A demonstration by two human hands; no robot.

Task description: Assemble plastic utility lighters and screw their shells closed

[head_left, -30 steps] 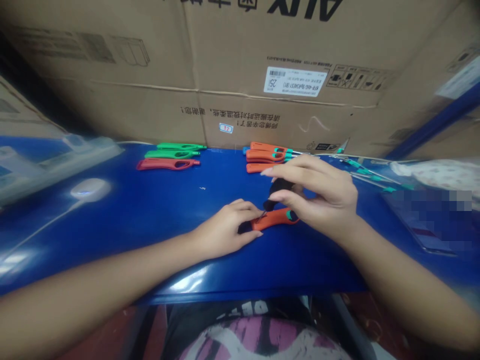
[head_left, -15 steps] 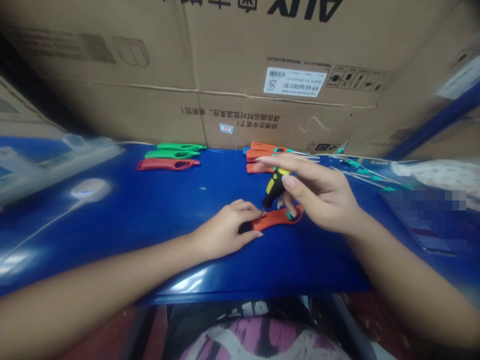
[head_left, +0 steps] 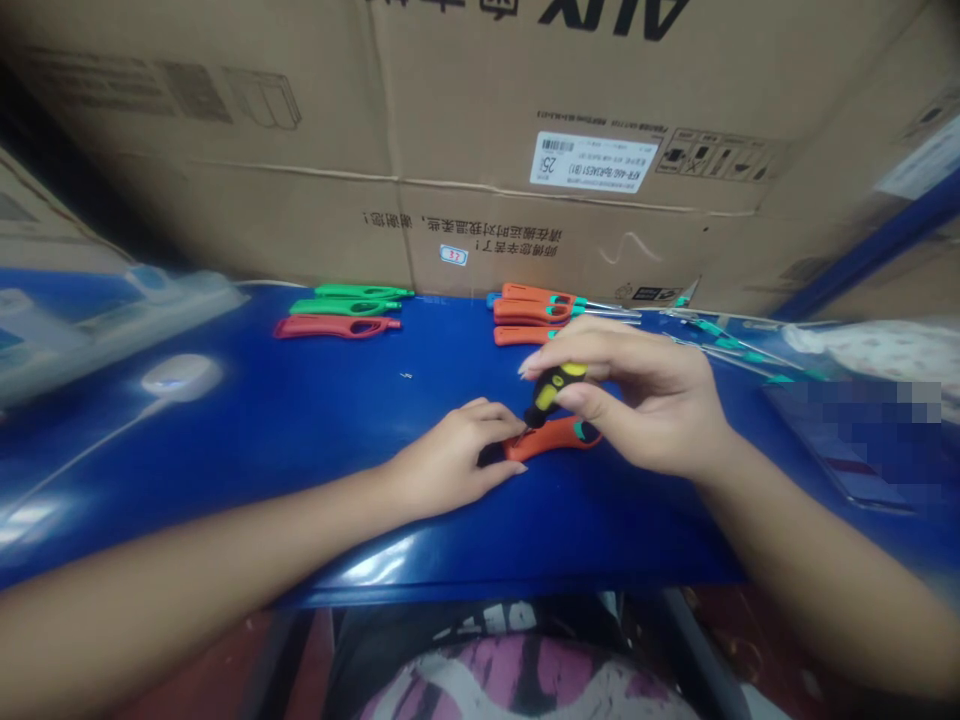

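In the head view an orange long-reach lighter handle (head_left: 556,442) with a teal trigger lies on the blue table. My left hand (head_left: 454,455) pinches its left end between thumb and fingers. My right hand (head_left: 652,405) is closed around a short black and yellow screwdriver (head_left: 550,392). The screwdriver leans, and its tip meets the handle close to my left fingertips; the exact contact point is hard to make out. My right hand covers the handle's right end.
Orange lighters (head_left: 525,312) with metal rods lie at the back. Green and red handles (head_left: 337,326) lie left of them. Loose rods with teal parts (head_left: 731,345) and a phone-like flat object (head_left: 840,450) are at right. A white round device (head_left: 180,378) with a cable sits left. A large carton (head_left: 300,220) stands behind.
My right hand has lowered slightly, its fingers curling more around the screwdriver, which tilts further over to the right. My left hand and the lighter handle have stayed put.
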